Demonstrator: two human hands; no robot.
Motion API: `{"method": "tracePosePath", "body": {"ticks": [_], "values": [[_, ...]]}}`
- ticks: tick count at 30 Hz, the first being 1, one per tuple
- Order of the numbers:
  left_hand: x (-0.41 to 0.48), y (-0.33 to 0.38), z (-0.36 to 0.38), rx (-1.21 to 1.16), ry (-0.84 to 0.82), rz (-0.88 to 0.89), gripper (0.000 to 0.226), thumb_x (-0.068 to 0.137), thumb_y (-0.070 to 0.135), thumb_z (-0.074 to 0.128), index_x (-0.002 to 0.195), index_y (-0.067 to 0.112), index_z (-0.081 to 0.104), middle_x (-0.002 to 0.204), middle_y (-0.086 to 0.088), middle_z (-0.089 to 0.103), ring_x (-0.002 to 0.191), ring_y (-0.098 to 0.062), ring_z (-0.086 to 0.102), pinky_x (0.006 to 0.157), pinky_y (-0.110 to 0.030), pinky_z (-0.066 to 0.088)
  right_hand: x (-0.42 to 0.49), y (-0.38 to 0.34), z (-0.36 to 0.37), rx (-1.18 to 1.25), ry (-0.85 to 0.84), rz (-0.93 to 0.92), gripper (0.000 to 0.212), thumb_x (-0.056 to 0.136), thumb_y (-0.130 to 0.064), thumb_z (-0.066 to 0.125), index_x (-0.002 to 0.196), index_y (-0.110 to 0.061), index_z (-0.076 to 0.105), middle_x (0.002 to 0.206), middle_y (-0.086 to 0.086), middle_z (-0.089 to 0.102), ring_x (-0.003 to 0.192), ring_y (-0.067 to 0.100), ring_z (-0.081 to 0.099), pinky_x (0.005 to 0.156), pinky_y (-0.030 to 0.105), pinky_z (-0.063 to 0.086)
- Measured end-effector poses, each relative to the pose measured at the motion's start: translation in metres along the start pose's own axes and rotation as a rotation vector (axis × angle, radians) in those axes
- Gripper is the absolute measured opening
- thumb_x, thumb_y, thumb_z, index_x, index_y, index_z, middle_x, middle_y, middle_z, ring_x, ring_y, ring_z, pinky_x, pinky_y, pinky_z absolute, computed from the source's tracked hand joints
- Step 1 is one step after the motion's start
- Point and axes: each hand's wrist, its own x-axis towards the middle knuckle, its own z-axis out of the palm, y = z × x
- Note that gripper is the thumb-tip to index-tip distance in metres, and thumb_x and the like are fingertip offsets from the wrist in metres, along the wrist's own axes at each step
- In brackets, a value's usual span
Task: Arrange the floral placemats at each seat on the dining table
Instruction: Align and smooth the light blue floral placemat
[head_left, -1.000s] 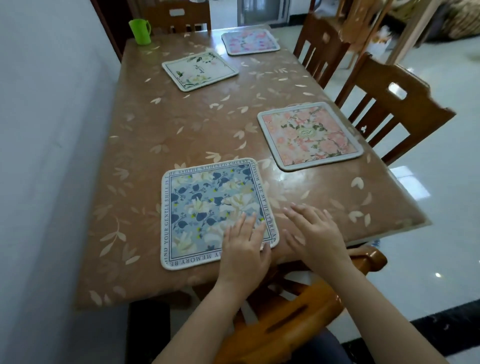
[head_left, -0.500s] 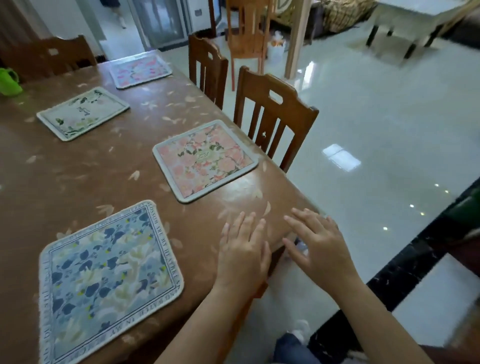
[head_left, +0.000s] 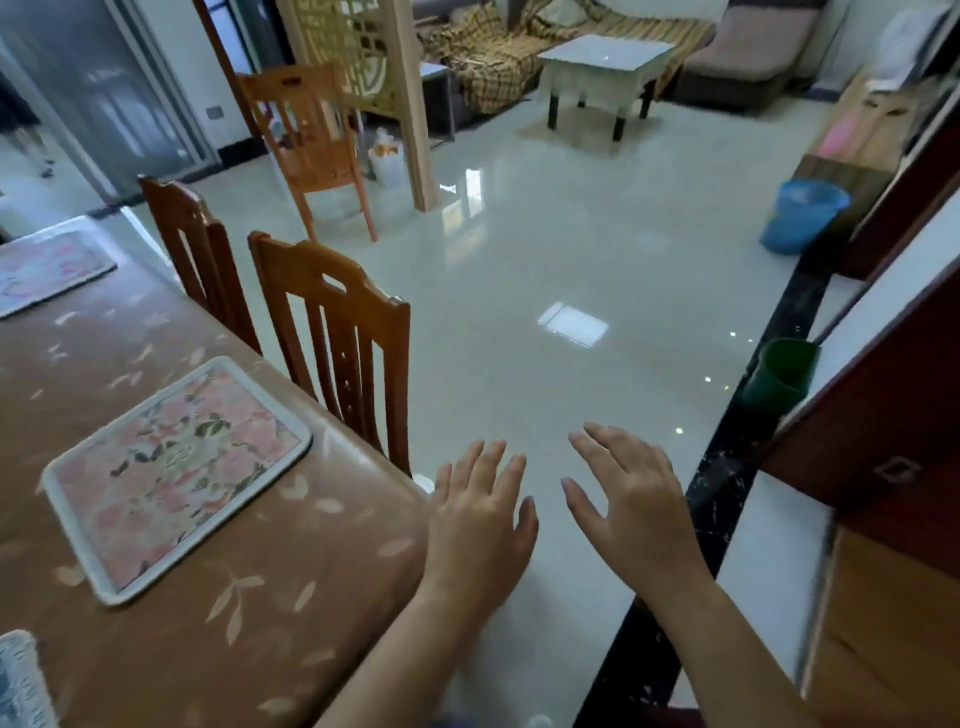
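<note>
Floor: pale glossy tiles, filling most of the view.
Desk: brown leaf-print cover, at the left.
Chairs: two wooden ones tucked against the desk's far side.
Pink floral placemat: flat on the desk before the nearer chair.
Second pink placemat: farther along, partly cut off.
Blue placemat: only a corner shows, bottom left.
Left hand: grip open, fingers spread, empty, at the desk's corner.
Right hand: grip open, empty, over the floor.
</note>
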Motion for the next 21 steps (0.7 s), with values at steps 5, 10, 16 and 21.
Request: {"method": "tracePosePath", "body": {"ticks": [5,10,16,21], "values": [[0.047,0.007,0.026,-0.015,-0.050,0.037,0.041,0.087,0.021,0.058,0.127,0.010,0.051,0.137,-0.013,0.048,0.131,-0.032,0.036,0.107,-0.049,0.025,0.013,0.038,-0.003,-0.016,0.010,0.092,0.042,0.079,-0.019,0.069,0.119,-0.010,0.057,0.122,0.012,0.060,0.115,0.030,0.054,0.097,0.060,0.039],[0.099,0.016,0.059,-0.058,-0.063,0.020,0.040,0.086,0.017,0.059,0.124,0.007,0.053,0.134,-0.016,0.050,0.129,-0.034,0.039,0.105,-0.053,0.029,0.046,0.078,-0.004,-0.040,-0.006,0.132,0.043,0.079,-0.019,0.069,0.119,-0.010,0.057,0.122,0.011,0.060,0.116,0.029,0.053,0.098,0.059,0.038],[0.191,0.018,0.109,-0.058,-0.025,0.032,0.040,0.078,0.013,0.068,0.116,0.004,0.059,0.124,-0.020,0.058,0.119,-0.039,0.049,0.096,-0.059,0.036,0.138,0.135,0.003,-0.114,-0.042,0.082,0.043,0.080,-0.019,0.068,0.120,-0.009,0.056,0.123,0.012,0.060,0.116,0.030,0.054,0.097,0.057,0.039],[0.285,0.009,0.131,-0.045,0.061,0.036,0.041,0.070,0.009,0.074,0.109,0.002,0.062,0.117,-0.021,0.062,0.113,-0.040,0.054,0.090,-0.060,0.040,0.245,0.168,0.017,-0.110,-0.119,0.012,0.042,0.082,-0.019,0.066,0.121,-0.007,0.055,0.125,0.013,0.058,0.117,0.030,0.052,0.095,0.057,0.041]]}}
